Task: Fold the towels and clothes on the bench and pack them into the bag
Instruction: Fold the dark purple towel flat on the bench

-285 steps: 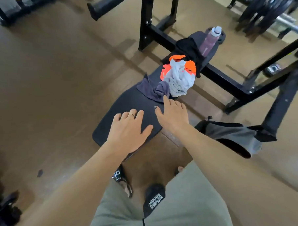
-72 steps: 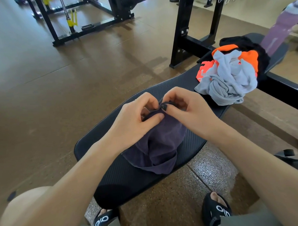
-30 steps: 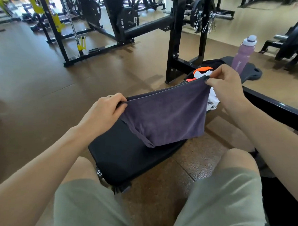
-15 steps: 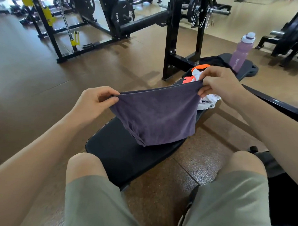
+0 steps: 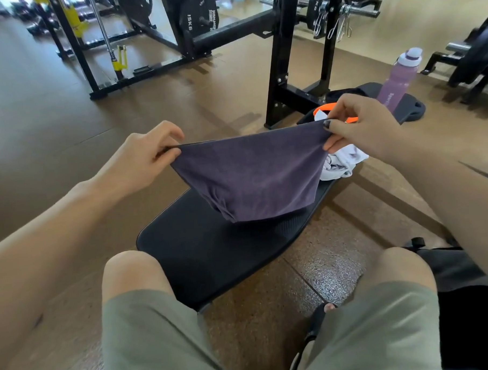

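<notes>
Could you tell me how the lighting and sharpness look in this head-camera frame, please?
Head view: daylight glare washes the far floor; wide-angle bending curves the rack posts; the purple towel and both hands, left hand and right hand, are sharp; the top-left corner is blurred.

Purple water bottle point(image 5: 399, 77) upright at bench's far end, black rack point(image 5: 282, 57) behind.

Both hands point(image 5: 149, 155) point(image 5: 366, 129) pinching purple towel point(image 5: 253, 173), above bench point(image 5: 212, 250)
</notes>
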Demonstrator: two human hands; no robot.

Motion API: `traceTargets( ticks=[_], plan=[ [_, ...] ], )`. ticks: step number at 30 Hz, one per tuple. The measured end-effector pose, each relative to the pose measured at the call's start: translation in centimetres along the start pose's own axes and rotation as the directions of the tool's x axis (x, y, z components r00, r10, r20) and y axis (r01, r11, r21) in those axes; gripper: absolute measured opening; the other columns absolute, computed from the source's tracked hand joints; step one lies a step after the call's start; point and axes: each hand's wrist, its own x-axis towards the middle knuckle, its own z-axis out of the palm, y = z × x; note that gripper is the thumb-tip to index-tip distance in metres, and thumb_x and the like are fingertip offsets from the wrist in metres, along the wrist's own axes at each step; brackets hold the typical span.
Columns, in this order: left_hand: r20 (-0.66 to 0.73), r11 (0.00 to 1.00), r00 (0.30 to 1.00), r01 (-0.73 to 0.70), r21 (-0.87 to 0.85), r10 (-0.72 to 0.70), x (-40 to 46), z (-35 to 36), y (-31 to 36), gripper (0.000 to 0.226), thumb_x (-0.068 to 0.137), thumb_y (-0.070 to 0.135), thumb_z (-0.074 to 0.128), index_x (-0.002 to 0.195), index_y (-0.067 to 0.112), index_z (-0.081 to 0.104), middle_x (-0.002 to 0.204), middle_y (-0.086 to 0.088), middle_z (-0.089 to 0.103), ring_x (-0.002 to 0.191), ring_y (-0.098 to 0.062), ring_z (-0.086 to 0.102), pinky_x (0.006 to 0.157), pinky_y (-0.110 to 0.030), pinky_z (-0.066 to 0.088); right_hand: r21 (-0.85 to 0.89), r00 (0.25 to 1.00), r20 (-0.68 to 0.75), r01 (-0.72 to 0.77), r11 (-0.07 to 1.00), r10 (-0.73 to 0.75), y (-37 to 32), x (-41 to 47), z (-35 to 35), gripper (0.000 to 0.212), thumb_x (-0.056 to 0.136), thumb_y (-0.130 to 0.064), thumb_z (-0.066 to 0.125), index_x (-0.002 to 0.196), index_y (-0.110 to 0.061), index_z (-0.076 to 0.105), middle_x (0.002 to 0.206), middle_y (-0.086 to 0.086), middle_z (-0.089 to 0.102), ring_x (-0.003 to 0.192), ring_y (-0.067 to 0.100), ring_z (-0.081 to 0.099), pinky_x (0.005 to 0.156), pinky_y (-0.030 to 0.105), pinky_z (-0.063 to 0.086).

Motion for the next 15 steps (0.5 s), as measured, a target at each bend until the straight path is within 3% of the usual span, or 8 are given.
traceTargets(
  ticks=[5, 10, 15],
  plan=[
    [-0.033, 0.984, 0.995, -0.093, 0.15, 0.099, 0.8, 0.0, -0.9, 0.016, 0.102, 0.009, 0.055, 0.114, 0.014, 0.065, 0.09, -0.001, 0.069, 0.079, -0.024, 0.06, 0.077, -0.033, 0.045, -0.081, 0.996, -0.072, 0.048, 0.996, -0.054, -0.1, 1.0, 0.5, 0.006, 0.098, -0.011, 0.058, 0.092, -0.01, 0.055, 0.085, 0.01, 0.074, 0.061, 0.012, 0.074, 0.064, 0.02, 0.058],
    [-0.048, 0.988, 0.995, -0.078, 0.136, 0.085, 0.7, 0.4, -1.8, 0.021, 0.1, 0.005, 0.056, 0.115, 0.013, 0.069, 0.098, -0.001, 0.072, 0.082, -0.013, 0.054, 0.081, -0.026, 0.042, -0.115, 0.998, -0.018, 0.053, 0.992, -0.055, 1.1, 1.5, 1.3, 0.008, 0.098, -0.009, 0.057, 0.091, -0.009, 0.055, 0.077, 0.007, 0.074, 0.065, 0.012, 0.075, 0.078, 0.046, 0.061],
    [-0.057, 0.987, 0.996, -0.063, 0.148, 0.072, 0.9, 0.9, -2.6, 0.022, 0.099, 0.004, 0.058, 0.117, 0.012, 0.069, 0.098, 0.001, 0.072, 0.08, -0.008, 0.05, 0.08, -0.022, 0.039, -0.087, 0.999, -0.007, 0.044, 0.995, -0.045, 1.5, 2.4, 1.8, 0.008, 0.098, -0.005, 0.058, 0.091, -0.008, 0.055, 0.082, 0.011, 0.072, 0.065, 0.014, 0.075, 0.077, 0.043, 0.063]
  ],
)
